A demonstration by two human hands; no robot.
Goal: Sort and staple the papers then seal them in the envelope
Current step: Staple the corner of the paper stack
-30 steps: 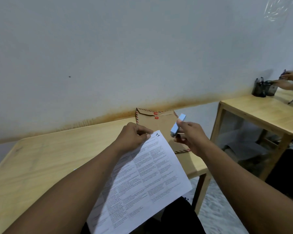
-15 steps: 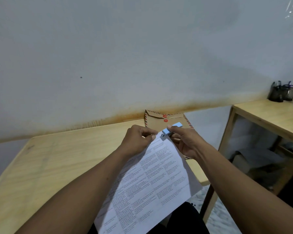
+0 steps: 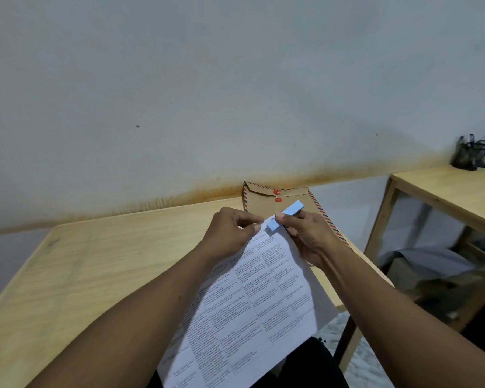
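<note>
Hands [image 3: 230, 233] and stapler [image 3: 284, 218] partly hide envelope [image 3: 289, 197].

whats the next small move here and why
Probably squeeze the blue stapler shut with the right hand: its mouth already sits over the papers at the top corner, which the left hand pinches steady.

Dim, even indoor light; soft shadows, no glare; wide-angle bending at the edges; slight overall softness

The papers [image 3: 252, 306] run off the bottom edge; their print is too small to read, and the right hand [image 3: 308, 236] hides the envelope's [image 3: 263, 198] near part.
</note>
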